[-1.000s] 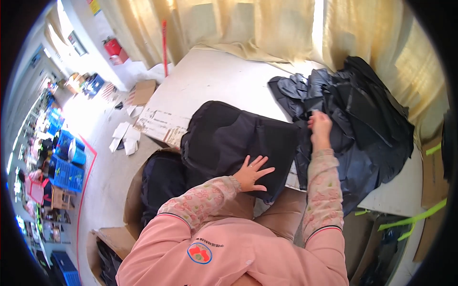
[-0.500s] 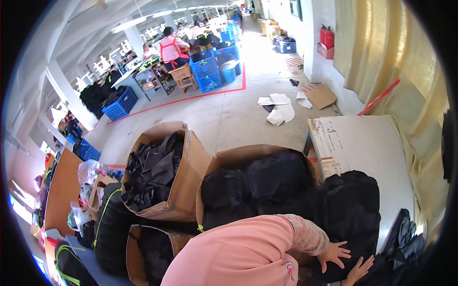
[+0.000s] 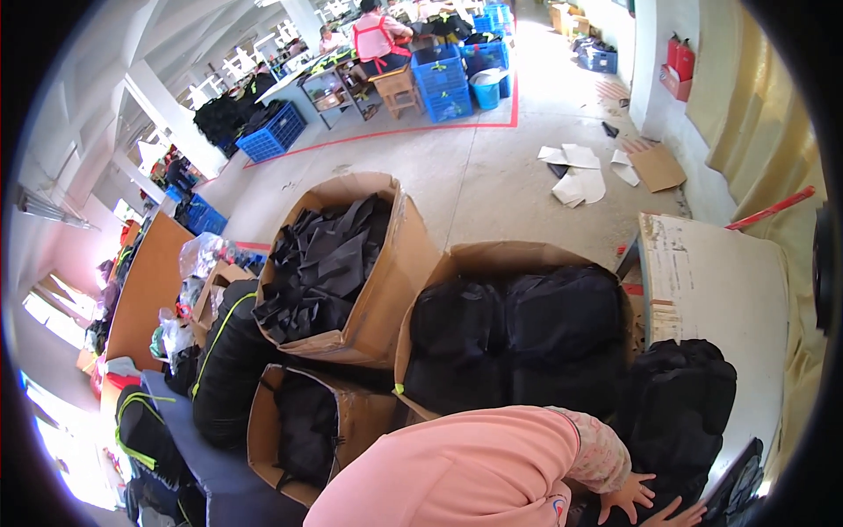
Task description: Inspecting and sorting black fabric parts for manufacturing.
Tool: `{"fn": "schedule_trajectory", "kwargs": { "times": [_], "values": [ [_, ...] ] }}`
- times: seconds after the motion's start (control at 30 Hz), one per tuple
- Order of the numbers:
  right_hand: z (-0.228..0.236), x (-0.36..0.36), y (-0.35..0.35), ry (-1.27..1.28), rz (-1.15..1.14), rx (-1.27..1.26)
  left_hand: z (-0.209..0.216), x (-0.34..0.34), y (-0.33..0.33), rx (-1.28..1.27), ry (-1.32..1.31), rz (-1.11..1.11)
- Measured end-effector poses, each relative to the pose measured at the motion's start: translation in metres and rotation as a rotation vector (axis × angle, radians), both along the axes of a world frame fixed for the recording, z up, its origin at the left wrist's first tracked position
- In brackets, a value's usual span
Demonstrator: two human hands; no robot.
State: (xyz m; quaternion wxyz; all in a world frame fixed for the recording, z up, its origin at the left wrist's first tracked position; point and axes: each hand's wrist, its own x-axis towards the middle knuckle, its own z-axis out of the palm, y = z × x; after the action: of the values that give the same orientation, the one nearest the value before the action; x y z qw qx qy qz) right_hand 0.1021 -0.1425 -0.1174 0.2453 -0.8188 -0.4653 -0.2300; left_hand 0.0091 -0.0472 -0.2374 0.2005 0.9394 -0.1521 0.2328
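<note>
Right hand (image 3: 678,514) has come off the dark fabric pile (image 3: 738,483) since a second ago and now sits just beside the left hand (image 3: 626,498); head view has swung left, bringing the cartons in. Left hand: fingers spread, on the near end of the black fabric bag (image 3: 680,406). Right hand: fingers extended, thumb apart, partly cut by the lower edge; can't tell whether it touches the bag. Bag lies at the near left edge of the white table (image 3: 716,281), right of the large carton (image 3: 527,253) packed with black bags (image 3: 564,309). Beyond that one, to the left: tall carton (image 3: 404,281) full of black fabric scraps (image 3: 329,263). Smaller carton (image 3: 364,429) below it, dark fabric inside. Far side: co-worker (image 3: 379,42) in red apron straps on a wooden stool (image 3: 397,92), next to stacked blue crates (image 3: 442,83). White sheets (image 3: 580,180) scattered on the floor, flat cardboard (image 3: 657,167) near them.
</note>
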Motion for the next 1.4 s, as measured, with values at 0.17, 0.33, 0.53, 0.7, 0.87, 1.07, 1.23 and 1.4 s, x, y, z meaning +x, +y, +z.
{"fn": "schedule_trajectory", "kwargs": {
  "times": [0.17, 0.33, 0.53, 0.7, 0.87, 1.07, 1.23, 1.4],
  "values": [
    [-0.085, 0.03, -0.021, 0.116, -0.066, -0.329, 0.01, 0.014, 0.013, -0.041, 0.289, -0.069],
    [-0.086, 0.043, -0.047, 0.083, -0.055, -0.349, 0.052, 0.013, 0.053, 0.154, 0.344, 0.014],
    [-0.077, 0.027, 0.0, 0.074, 0.043, -0.344, 0.001, -0.037, 0.121, 0.349, 0.201, 0.229],
    [-0.059, 0.012, 0.014, 0.052, 0.023, -0.35, -0.001, -0.031, 0.125, 0.339, 0.197, 0.237],
    [-0.042, -0.003, 0.023, 0.036, -0.004, -0.34, 0.005, -0.039, 0.127, 0.351, 0.19, 0.262],
    [-0.045, 0.003, 0.008, 0.036, -0.067, -0.433, 0.018, -0.039, 0.139, 0.215, 0.167, 0.329],
    [-0.06, 0.004, 0.014, 0.038, -0.087, -0.511, 0.006, -0.048, 0.145, 0.213, 0.243, 0.342],
    [-0.053, 0.0, 0.013, 0.034, -0.093, -0.516, 0.006, -0.043, 0.144, 0.214, 0.206, 0.347]
  ]
}}
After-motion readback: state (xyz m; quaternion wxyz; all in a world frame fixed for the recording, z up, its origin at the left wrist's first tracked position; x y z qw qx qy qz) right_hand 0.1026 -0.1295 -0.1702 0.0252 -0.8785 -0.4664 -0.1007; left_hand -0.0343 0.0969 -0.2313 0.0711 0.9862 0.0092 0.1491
